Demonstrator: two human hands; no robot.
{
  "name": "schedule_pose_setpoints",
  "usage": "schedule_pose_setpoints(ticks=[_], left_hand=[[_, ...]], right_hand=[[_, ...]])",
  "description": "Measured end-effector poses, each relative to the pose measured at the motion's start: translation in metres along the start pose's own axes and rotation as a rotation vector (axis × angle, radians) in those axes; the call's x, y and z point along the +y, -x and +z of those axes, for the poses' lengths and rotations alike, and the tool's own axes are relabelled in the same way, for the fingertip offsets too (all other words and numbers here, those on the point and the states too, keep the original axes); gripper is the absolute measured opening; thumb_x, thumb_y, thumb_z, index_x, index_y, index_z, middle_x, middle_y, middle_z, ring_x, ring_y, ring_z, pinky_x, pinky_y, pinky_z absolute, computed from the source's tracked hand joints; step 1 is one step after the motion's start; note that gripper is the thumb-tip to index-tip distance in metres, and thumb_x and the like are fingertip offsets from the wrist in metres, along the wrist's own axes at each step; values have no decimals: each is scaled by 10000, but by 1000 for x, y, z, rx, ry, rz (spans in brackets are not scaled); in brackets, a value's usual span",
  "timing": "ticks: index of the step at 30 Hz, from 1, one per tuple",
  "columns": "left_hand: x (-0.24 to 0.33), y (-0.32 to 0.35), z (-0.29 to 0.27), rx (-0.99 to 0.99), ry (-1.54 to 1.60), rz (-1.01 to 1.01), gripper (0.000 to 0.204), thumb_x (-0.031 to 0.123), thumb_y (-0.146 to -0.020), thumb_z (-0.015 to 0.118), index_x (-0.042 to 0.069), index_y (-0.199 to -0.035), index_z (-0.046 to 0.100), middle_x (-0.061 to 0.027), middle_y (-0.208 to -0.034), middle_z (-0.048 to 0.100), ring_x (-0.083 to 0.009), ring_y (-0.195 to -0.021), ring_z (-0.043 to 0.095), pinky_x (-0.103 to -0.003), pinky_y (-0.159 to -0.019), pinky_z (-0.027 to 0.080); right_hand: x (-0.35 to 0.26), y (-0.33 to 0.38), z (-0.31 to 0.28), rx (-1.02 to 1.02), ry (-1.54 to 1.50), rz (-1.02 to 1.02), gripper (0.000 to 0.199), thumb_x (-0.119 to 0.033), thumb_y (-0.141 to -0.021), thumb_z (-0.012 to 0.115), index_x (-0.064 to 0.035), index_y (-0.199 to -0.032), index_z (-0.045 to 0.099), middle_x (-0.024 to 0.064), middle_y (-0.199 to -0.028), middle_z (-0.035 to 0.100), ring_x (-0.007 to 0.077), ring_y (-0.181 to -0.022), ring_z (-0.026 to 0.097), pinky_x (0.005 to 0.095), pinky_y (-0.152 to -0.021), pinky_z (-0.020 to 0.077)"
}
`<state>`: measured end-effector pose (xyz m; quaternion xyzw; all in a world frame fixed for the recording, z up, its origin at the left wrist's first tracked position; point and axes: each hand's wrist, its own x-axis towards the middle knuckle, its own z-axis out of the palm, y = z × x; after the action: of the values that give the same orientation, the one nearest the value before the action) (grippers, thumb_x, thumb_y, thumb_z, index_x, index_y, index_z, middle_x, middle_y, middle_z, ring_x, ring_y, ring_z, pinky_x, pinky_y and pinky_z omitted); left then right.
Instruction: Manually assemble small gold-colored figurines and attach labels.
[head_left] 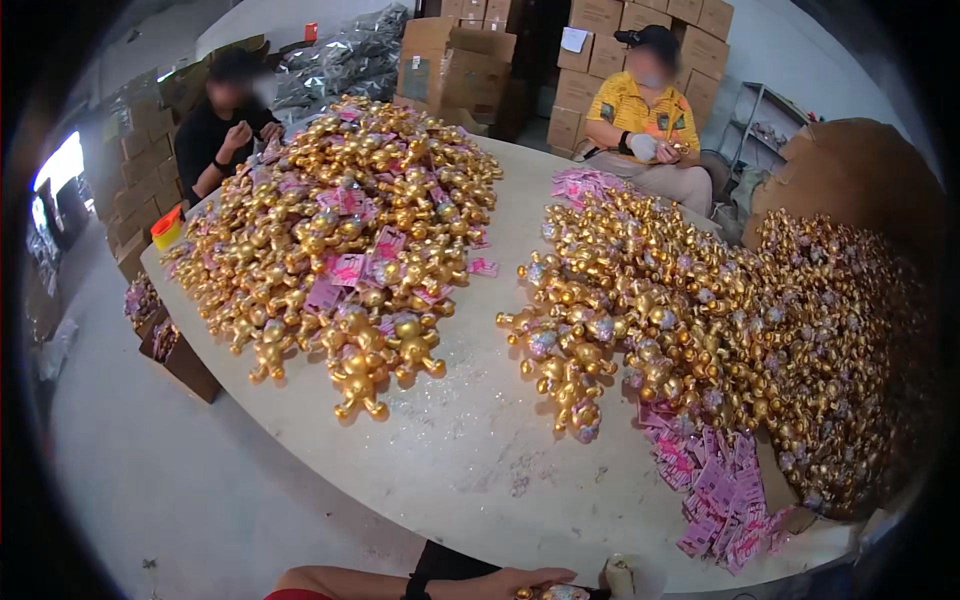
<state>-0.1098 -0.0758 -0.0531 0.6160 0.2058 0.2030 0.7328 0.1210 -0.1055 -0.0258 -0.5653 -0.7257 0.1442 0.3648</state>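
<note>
Left hand (520, 580) fingers lay pressed together over a small gold figurine (552, 593) at the desk's (470, 460) near edge; right hand unseen. White dusty desk carried two gold figurine heaps (340, 240), pink cards (725, 500); cardboard boxes (600, 50) behind.

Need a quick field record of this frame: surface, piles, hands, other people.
surface: pale table, speckled with glitter
left pile: gold figurines mixed with pink tags, heaped high
right pile: gold figurines with glittery parts, spreading to the right edge
loose tags: pink tag stack at near right
left hand: at the lower edge, resting on a gold figurine, mostly cut off
right hand: not in view
others: person in black far left, person in yellow far side, both seated
background: cardboard boxes
</note>
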Motion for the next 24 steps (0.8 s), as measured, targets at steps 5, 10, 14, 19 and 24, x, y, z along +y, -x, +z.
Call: schedule_pose_setpoints(ticks=[5,10,14,19,24], left_hand=[[0,0,-5,-58,-92,67,636,239,-842,658,29,-1351,339,-99,-913,601,-151,-851,572,-286,-769,459],[-18,-4,5,45,-164,92,601,255,-822,666,38,-1311,393,-88,-914,617,-146,-832,589,-282,-750,475],[-11,-2,18,173,-8,40,514,254,-811,668,49,-1239,470,-90,-926,637,-156,-829,610,-294,-752,488],[-38,-14,30,351,57,80,348,249,-847,646,27,-1099,556,-20,-910,613,-92,-846,550,-254,-760,466],[-14,-10,42,515,122,40,275,220,-854,645,13,-1027,593,5,-880,606,-61,-798,543,-215,-703,455]], right_hand=[[-1,4,2,-17,34,22,178,-148,-883,517,-32,-758,565,93,-630,534,221,-569,510,344,-545,411],[-4,4,4,-28,-115,224,281,-169,-899,477,-23,-668,539,69,-589,503,174,-544,463,320,-506,369],[-1,10,1,-38,-206,265,295,-163,-897,470,-27,-640,520,67,-576,486,172,-538,456,325,-502,362],[38,28,12,7,-167,99,194,-141,-878,522,-18,-733,558,99,-637,539,211,-577,505,353,-548,407],[44,31,22,153,84,-225,134,-123,-850,568,-9,-909,607,95,-755,611,194,-687,581,315,-622,468]])
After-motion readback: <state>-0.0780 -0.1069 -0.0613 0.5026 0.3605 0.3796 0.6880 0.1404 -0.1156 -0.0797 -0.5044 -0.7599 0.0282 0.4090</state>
